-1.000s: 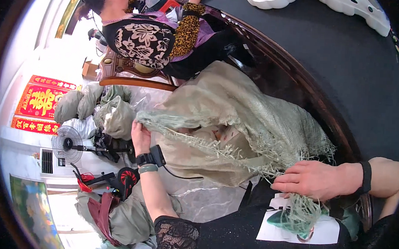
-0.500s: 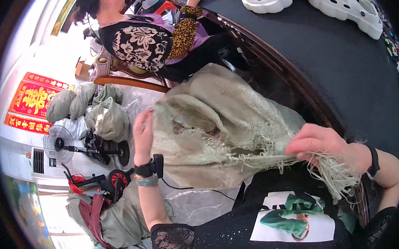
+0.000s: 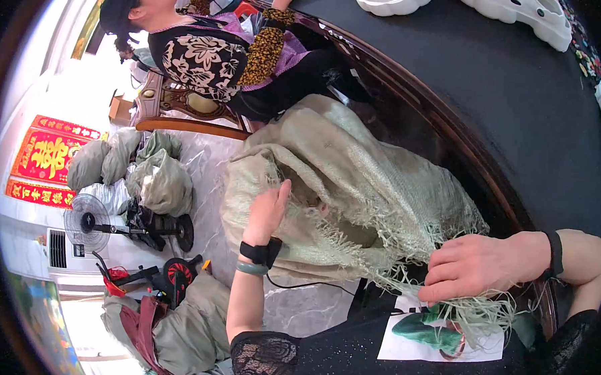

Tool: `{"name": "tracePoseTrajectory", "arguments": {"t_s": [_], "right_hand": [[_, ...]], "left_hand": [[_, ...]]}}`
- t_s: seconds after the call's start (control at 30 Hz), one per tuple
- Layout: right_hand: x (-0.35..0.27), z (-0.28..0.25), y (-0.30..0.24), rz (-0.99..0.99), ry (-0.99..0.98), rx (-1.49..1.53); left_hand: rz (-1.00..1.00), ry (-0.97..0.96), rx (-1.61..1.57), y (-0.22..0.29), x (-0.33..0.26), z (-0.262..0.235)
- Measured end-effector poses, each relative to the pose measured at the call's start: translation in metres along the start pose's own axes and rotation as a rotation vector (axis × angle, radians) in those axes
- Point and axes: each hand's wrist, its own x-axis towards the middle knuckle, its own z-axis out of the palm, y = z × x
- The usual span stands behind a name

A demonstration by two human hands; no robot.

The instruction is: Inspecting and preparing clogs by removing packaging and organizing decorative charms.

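A large beige-green woven sack (image 3: 408, 185) with a frayed mouth slumps in front of me, beside the table. My right hand (image 3: 478, 265) is closed round its ragged edge, and loose pale strands (image 3: 479, 316) spill out below the fingers. At the left part of the sack's opening, my left hand (image 3: 267, 213) lies against the cloth. One finger shows along its upper side; the others are turned out of sight, so its grip is unclear. Folds hide most of the sack's inside.
The dark table (image 3: 518, 116) bears white clog-shaped shoes (image 3: 392, 0). A seated person (image 3: 212, 56) works at its far end, by a wooden chair (image 3: 189, 126). Stuffed sacks (image 3: 160, 181), a standing fan (image 3: 88, 222) and a small exercise bike (image 3: 176, 276) stand at left.
My left hand has moved right, from the sack's left side to its opening. My right hand has come slightly lower with the frayed edge, and the sack's folds have shifted.
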Motion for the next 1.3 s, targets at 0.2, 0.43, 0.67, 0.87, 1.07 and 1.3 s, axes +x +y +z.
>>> {"name": "tracePoseTrajectory", "arguments": {"t_s": [0.2, 0.43, 0.67, 0.87, 1.07, 1.3], "right_hand": [[0.0, 0.02, 0.003, -0.021, -0.023, -0.016], [0.001, 0.038, 0.015, -0.006, -0.045, -0.059], [0.003, 0.043, 0.015, -0.003, -0.048, -0.054], [-0.003, 0.038, 0.019, 0.023, -0.072, -0.063], [-0.012, 0.031, 0.009, 0.094, -0.055, -0.09], [-0.005, -0.005, 0.021, 0.187, 0.317, 0.159]], "left_hand": [[-0.096, -0.019, -0.078, -0.01, -0.02, 0.023], [0.3, 0.659, -0.01, 0.007, -0.007, 0.076], [-0.038, -0.264, 0.084, -0.015, -0.016, 0.083], [0.044, -0.42, -1.325, 0.039, -0.054, 0.023], [0.224, -0.033, -1.519, 0.083, -0.093, -0.07], [0.359, -0.281, -0.591, 0.134, -0.117, -0.16]]}}
